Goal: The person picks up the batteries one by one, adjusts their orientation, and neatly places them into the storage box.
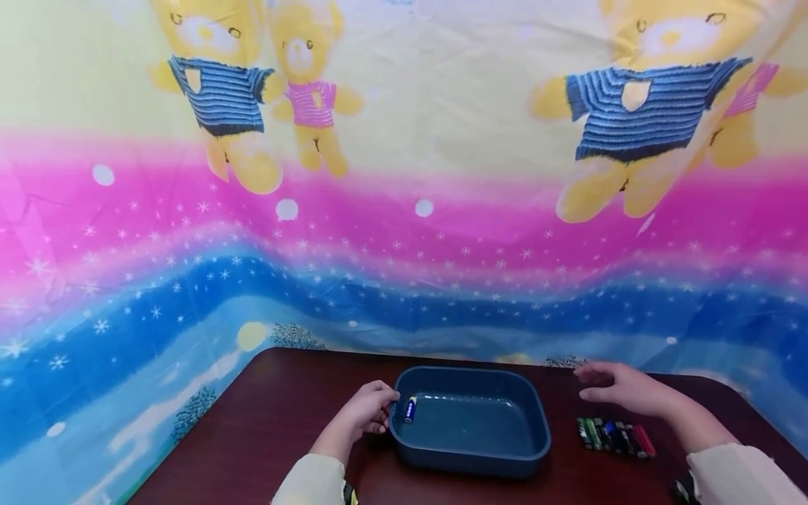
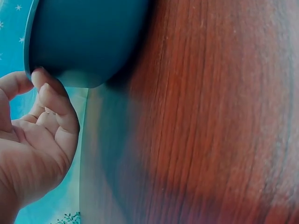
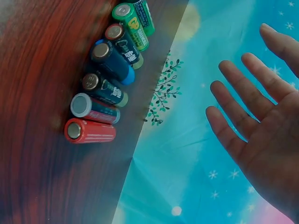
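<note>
My left hand point(image 1: 372, 408) pinches the left rim of a dark blue-grey plastic basin point(image 1: 470, 459) between thumb and fingers; the left wrist view shows the fingertips at the rim of its wall point(image 2: 88, 37). Inside the basin, against its left side, lies one blue battery point(image 1: 410, 410) with a pale end. My right hand point(image 1: 621, 387) hovers with fingers spread and nothing in them, above and behind a row of several batteries point(image 1: 615, 438). In the right wrist view a red battery point(image 3: 91, 131) ends the row, and a green one point(image 3: 131, 25) lies near the other end.
Everything stands on a dark reddish-brown wooden table point(image 1: 278, 414) with rounded far corners. Behind its far edge hangs a cloth backdrop point(image 1: 404, 266) with bears and snowflakes. The battery row lies to the right of the basin, with a strip of table between them.
</note>
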`<state>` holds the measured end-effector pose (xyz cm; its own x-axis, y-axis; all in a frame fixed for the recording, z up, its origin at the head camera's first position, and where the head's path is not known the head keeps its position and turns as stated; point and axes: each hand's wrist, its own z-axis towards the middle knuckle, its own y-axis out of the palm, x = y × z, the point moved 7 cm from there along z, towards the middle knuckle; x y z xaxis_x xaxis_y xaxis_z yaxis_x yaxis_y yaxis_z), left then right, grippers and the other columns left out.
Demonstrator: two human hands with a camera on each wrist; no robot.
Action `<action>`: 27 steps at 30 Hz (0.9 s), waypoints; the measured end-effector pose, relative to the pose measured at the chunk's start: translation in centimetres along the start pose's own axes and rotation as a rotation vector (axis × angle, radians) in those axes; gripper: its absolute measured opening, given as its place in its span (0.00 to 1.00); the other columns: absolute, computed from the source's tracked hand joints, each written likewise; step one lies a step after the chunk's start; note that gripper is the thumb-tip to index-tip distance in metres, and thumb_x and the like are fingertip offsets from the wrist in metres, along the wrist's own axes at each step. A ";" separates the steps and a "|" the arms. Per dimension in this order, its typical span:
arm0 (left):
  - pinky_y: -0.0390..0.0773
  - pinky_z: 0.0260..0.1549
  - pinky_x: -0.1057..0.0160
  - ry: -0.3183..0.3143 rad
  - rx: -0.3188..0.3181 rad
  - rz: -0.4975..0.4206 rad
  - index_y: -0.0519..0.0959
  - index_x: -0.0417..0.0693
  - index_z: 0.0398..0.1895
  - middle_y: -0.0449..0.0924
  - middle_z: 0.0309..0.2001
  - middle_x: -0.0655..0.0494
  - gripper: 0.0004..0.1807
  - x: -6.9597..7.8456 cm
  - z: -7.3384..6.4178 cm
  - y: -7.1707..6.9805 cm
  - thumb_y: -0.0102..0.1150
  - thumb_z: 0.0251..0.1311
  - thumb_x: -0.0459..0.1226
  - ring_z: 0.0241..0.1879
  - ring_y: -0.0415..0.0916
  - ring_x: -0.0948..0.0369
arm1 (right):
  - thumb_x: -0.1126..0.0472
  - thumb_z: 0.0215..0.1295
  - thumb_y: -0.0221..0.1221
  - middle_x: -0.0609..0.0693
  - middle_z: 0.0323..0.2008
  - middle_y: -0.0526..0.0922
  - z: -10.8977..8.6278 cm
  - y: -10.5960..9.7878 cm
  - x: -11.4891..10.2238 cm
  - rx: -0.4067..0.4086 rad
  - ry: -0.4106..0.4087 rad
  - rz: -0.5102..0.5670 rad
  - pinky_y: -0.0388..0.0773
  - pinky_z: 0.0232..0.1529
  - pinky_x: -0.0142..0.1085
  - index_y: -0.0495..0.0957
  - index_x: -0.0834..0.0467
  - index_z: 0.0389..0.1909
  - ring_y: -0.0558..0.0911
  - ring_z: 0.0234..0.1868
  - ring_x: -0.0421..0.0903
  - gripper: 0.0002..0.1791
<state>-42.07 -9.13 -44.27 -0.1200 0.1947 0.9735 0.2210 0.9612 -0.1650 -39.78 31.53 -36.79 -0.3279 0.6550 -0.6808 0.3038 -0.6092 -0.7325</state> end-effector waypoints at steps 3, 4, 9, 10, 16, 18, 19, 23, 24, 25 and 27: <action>0.72 0.16 0.69 -0.015 -0.005 0.001 0.69 0.43 0.38 0.70 0.24 0.52 0.10 -0.4 -0.3 0.0 0.51 0.64 0.41 0.17 0.67 0.61 | 0.57 0.62 0.58 0.62 0.48 0.75 -0.3 0.3 0.4 0.005 -0.001 0.001 0.75 0.38 0.35 0.68 0.70 0.55 0.74 0.49 0.61 0.26; 0.72 0.16 0.69 -0.023 -0.007 -0.001 0.69 0.43 0.39 0.70 0.24 0.52 0.10 -0.6 -0.4 0.0 0.51 0.64 0.41 0.17 0.67 0.61 | 0.57 0.62 0.58 0.62 0.48 0.75 -0.4 0.4 0.6 0.004 -0.003 0.005 0.75 0.38 0.35 0.68 0.70 0.55 0.74 0.48 0.61 0.26; 0.73 0.17 0.69 -0.061 -0.035 -0.033 0.70 0.43 0.40 0.70 0.24 0.54 0.10 -1.1 -0.5 0.1 0.50 0.63 0.40 0.17 0.68 0.62 | 0.57 0.62 0.58 0.63 0.47 0.76 -1.1 0.7 1.5 0.013 -0.007 -0.010 0.74 0.38 0.32 0.69 0.70 0.54 0.74 0.48 0.63 0.25; 0.73 0.17 0.69 -0.059 -0.042 -0.037 0.69 0.42 0.41 0.70 0.24 0.54 0.10 -1.0 -0.5 0.2 0.50 0.63 0.40 0.17 0.68 0.62 | 0.57 0.62 0.58 0.63 0.47 0.76 -1.3 0.6 1.7 0.018 -0.004 -0.016 0.74 0.38 0.32 0.69 0.70 0.54 0.73 0.48 0.64 0.26; 0.74 0.17 0.69 -0.045 -0.073 -0.041 0.68 0.38 0.45 0.68 0.25 0.54 0.13 -0.6 -0.8 0.5 0.47 0.61 0.37 0.18 0.68 0.62 | 0.59 0.62 0.58 0.67 0.48 0.74 -2.2 -0.1 2.7 -0.032 -0.021 -0.012 0.74 0.37 0.32 0.69 0.71 0.54 0.76 0.48 0.50 0.24; 0.73 0.16 0.69 -0.041 -0.079 -0.049 0.68 0.39 0.45 0.68 0.25 0.54 0.13 -0.6 -0.8 0.6 0.48 0.60 0.37 0.18 0.68 0.62 | 0.62 0.61 0.58 0.70 0.49 0.73 -2.5 -0.1 3.1 -0.085 -0.030 0.016 0.76 0.38 0.35 0.69 0.72 0.54 0.75 0.49 0.53 0.24; 0.73 0.16 0.69 -0.039 -0.081 -0.056 0.68 0.39 0.45 0.68 0.25 0.54 0.13 -0.6 -0.8 0.5 0.49 0.60 0.38 0.18 0.68 0.62 | 0.63 0.60 0.59 0.71 0.50 0.72 -2.7 -0.2 3.3 -0.112 -0.031 0.027 0.76 0.38 0.35 0.68 0.73 0.54 0.75 0.50 0.54 0.24; 0.72 0.16 0.69 -0.028 -0.090 -0.080 0.67 0.39 0.45 0.67 0.25 0.55 0.14 -0.6 -0.7 0.4 0.51 0.60 0.38 0.17 0.68 0.62 | 0.68 0.50 0.64 0.76 0.50 0.69 -3.3 -0.3 4.4 -0.166 0.016 0.021 0.76 0.37 0.36 0.66 0.77 0.53 0.68 0.48 0.74 0.30; 0.72 0.16 0.69 -0.025 -0.092 -0.083 0.67 0.39 0.46 0.67 0.25 0.55 0.14 -0.6 -0.7 0.3 0.51 0.60 0.38 0.17 0.68 0.62 | 0.70 0.48 0.64 0.76 0.50 0.69 -3.5 -0.3 4.6 -0.173 0.038 0.026 0.76 0.37 0.36 0.65 0.78 0.53 0.67 0.48 0.75 0.32; 0.72 0.17 0.69 -0.022 -0.093 -0.084 0.67 0.39 0.46 0.67 0.25 0.54 0.14 -0.5 -0.7 0.3 0.51 0.60 0.38 0.18 0.68 0.62 | 0.71 0.46 0.64 0.77 0.49 0.68 -3.7 -0.2 4.8 -0.180 0.054 0.030 0.76 0.36 0.35 0.63 0.80 0.53 0.67 0.48 0.76 0.33; 0.72 0.17 0.69 -0.017 -0.093 -0.084 0.67 0.39 0.46 0.67 0.26 0.54 0.14 -0.4 -0.5 0.2 0.51 0.61 0.38 0.18 0.68 0.62 | 0.74 0.43 0.64 0.78 0.49 0.66 -4.1 -0.2 5.5 -0.187 0.098 0.039 0.76 0.37 0.37 0.61 0.82 0.53 0.66 0.48 0.76 0.35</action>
<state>-41.46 -9.15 -44.56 -0.1577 0.1181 0.9804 0.2978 0.9523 -0.0669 -37.98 37.07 -40.35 -0.2263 0.6784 -0.6989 0.4780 -0.5478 -0.6866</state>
